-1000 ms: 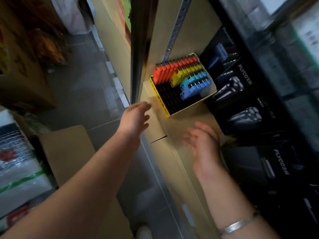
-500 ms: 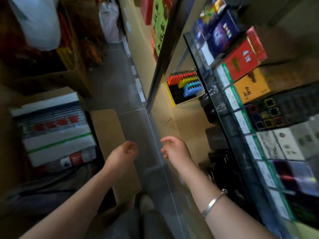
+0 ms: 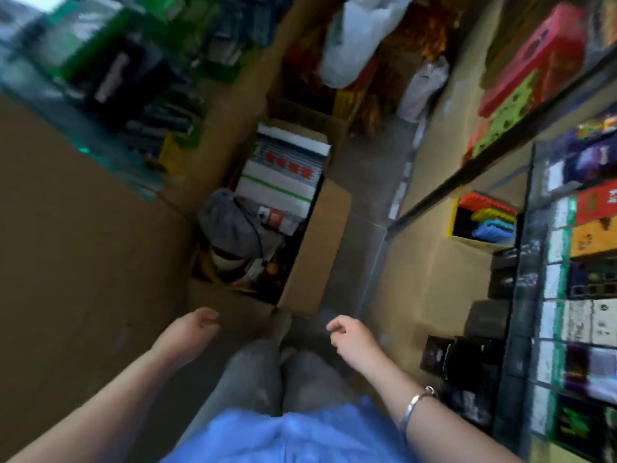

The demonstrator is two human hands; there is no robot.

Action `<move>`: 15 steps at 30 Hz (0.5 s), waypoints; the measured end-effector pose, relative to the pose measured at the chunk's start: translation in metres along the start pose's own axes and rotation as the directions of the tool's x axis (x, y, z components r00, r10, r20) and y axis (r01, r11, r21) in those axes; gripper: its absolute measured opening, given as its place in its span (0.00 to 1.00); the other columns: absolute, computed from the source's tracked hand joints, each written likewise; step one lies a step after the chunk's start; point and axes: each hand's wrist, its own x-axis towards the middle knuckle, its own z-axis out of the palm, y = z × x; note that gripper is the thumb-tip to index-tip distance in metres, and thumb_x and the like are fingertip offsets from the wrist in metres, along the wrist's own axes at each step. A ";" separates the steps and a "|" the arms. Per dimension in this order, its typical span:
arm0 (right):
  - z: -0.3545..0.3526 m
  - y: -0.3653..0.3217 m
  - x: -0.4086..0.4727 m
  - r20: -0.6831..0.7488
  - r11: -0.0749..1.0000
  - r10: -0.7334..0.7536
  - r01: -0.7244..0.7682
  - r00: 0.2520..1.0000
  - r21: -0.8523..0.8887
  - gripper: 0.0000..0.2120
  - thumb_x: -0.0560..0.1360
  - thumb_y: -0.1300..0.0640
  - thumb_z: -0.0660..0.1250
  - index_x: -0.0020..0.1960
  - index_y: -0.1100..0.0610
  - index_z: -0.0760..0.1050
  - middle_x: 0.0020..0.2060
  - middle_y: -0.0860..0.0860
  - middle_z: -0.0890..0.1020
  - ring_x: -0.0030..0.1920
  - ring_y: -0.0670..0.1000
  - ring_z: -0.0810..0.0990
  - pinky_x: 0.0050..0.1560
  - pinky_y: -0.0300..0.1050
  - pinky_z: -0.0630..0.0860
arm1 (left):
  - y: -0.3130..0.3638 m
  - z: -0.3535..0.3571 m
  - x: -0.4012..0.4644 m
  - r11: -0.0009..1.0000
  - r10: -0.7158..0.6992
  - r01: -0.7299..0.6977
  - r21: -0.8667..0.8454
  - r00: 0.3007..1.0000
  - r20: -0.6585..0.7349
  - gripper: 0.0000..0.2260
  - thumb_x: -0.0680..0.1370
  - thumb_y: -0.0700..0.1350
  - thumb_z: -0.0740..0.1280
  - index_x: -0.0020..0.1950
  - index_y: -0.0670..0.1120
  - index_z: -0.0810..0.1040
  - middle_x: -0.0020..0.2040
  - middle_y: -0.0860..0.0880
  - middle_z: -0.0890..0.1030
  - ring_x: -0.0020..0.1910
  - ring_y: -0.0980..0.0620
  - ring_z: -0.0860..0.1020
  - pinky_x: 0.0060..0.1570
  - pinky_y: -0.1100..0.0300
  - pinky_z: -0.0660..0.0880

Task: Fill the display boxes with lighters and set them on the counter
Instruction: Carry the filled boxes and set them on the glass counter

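Note:
A yellow display box [image 3: 454, 218] stands on a shelf inside the counter at the right, with rows of red, yellow and blue lighters [image 3: 490, 218] filling part of its black insert. My left hand [image 3: 192, 332] hangs low at the centre left, fingers loosely curled, holding nothing. My right hand [image 3: 350, 335], with a silver bracelet on the wrist, hangs at the centre right with its fingers loosely curled and nothing in them. Both hands are well below and left of the display box. The picture is blurred by motion.
An open cardboard box [image 3: 310, 248] on the floor ahead holds white cartons and grey cloth. A glass-fronted case [image 3: 534, 295] of cigarette packs runs along the right. Black boxes [image 3: 484, 315] sit on the lower shelf. A tan counter face [image 3: 83, 245] stands on the left. White bags lie beyond.
Both hands have drawn back from the shelf with the display box and dropped to my sides. The view has risen and swung left, so the display box now sits far right.

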 end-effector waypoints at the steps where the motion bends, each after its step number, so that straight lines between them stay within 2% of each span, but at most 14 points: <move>1: 0.007 -0.003 -0.005 0.031 0.996 -0.026 0.028 0.999 -0.080 0.13 0.71 0.63 0.61 0.35 0.46 0.70 0.34 0.44 0.74 0.37 0.49 0.73 0.40 0.41 0.67 | -0.018 0.004 -0.016 0.999 -0.040 0.039 -0.037 0.999 -0.023 0.14 0.76 0.45 0.64 0.62 0.47 0.75 0.57 0.45 0.80 0.54 0.47 0.78 0.51 0.59 0.72; 4: 0.027 -0.020 -0.019 0.156 0.939 -0.100 0.145 0.983 -0.311 0.10 0.72 0.62 0.60 0.39 0.47 0.73 0.41 0.48 0.79 0.45 0.50 0.76 0.43 0.39 0.68 | -0.067 0.023 -0.062 0.978 -0.164 0.153 -0.144 0.984 -0.074 0.16 0.77 0.47 0.64 0.65 0.48 0.73 0.61 0.47 0.78 0.60 0.48 0.75 0.56 0.60 0.70; 7: 0.049 -0.048 -0.031 0.304 0.813 -0.146 0.289 0.942 -0.506 0.09 0.73 0.61 0.59 0.43 0.48 0.73 0.45 0.50 0.80 0.47 0.51 0.77 0.45 0.41 0.71 | -0.111 0.049 -0.104 0.906 -0.302 0.251 -0.340 0.948 -0.102 0.17 0.77 0.47 0.64 0.66 0.47 0.73 0.63 0.47 0.77 0.62 0.49 0.74 0.57 0.61 0.70; 10: 0.077 -0.080 -0.038 0.415 0.624 -0.182 0.431 0.892 -0.652 0.10 0.73 0.61 0.58 0.47 0.50 0.75 0.49 0.51 0.81 0.51 0.53 0.77 0.48 0.42 0.71 | -0.150 0.080 -0.142 0.806 -0.427 0.323 -0.495 0.898 -0.109 0.16 0.77 0.46 0.64 0.64 0.48 0.74 0.62 0.48 0.77 0.61 0.50 0.74 0.55 0.63 0.68; 15: 0.144 -0.116 -0.054 0.520 0.314 -0.142 0.536 0.842 -0.784 0.10 0.74 0.61 0.57 0.48 0.51 0.75 0.52 0.53 0.80 0.53 0.55 0.77 0.51 0.42 0.72 | -0.212 0.145 -0.203 0.592 -0.580 0.352 -0.725 0.811 -0.079 0.15 0.76 0.46 0.64 0.62 0.47 0.75 0.61 0.48 0.78 0.60 0.51 0.75 0.56 0.63 0.68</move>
